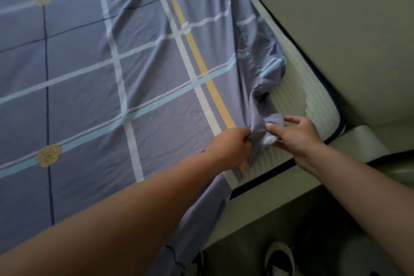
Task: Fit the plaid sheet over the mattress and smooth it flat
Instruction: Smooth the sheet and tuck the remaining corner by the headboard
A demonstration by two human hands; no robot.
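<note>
The plaid sheet (116,69), blue-grey with white, pale blue and yellow stripes and yellow rose motifs, covers most of the mattress. Its near right corner is bunched up, leaving the white ribbed mattress (300,96) corner bare. My left hand (233,145) is shut on the bunched sheet edge. My right hand (298,134) pinches the same bunched corner from the right, thumb and fingers on the cloth. A length of the sheet hangs down over the near side of the bed.
A padded beige bed frame (336,18) runs along the right side and the foot of the mattress. Below, on the dark floor, a white slipper (280,257) shows beside the bed base.
</note>
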